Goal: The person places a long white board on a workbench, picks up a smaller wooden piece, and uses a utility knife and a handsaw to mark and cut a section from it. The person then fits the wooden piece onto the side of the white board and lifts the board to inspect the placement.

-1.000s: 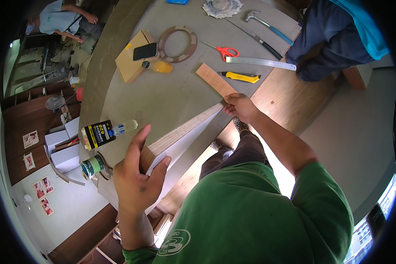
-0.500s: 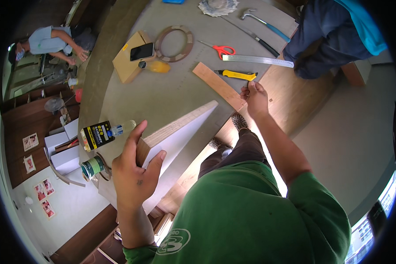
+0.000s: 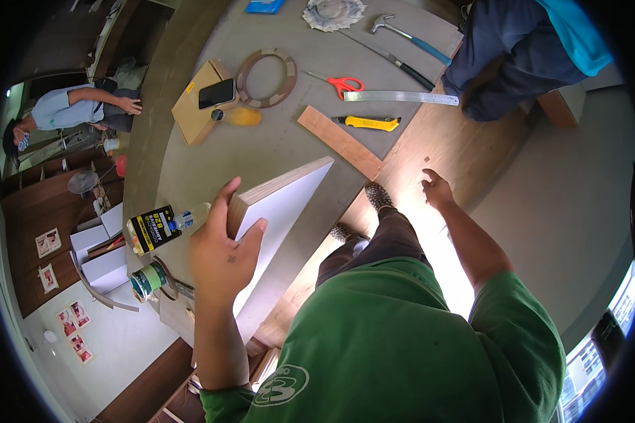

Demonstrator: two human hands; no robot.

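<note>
My left hand point(image 3: 226, 257) grips the near end of a white-faced board point(image 3: 279, 208) standing on its long edge on the table, its fingers over the plywood-like edge and the thumb on the white face. My right hand point(image 3: 437, 192) is off the table to the right, above the floor, with nothing visible in it and its index finger stretched out. Nearest to it lies a flat reddish-brown wood strip point(image 3: 341, 143). Beyond the strip is a yellow utility knife point(image 3: 372, 123), with a steel ruler point(image 3: 402, 97) and red-handled scissors point(image 3: 346, 86) farther back.
A hammer point(image 3: 416, 44) and a black-handled file-like tool point(image 3: 416, 76) lie far right. A wooden ring point(image 3: 290, 79), a cardboard box point(image 3: 188, 116) under a phone point(image 3: 216, 94), and an orange bottle point(image 3: 241, 116) sit farther back. An adhesive container point(image 3: 152, 229) stands left. Another person's legs point(image 3: 504, 56) are at far right.
My right hand has left the end of the wood strip and moved right and down, away from the table. My left hand stays on the board. The person at far left has lowered an arm.
</note>
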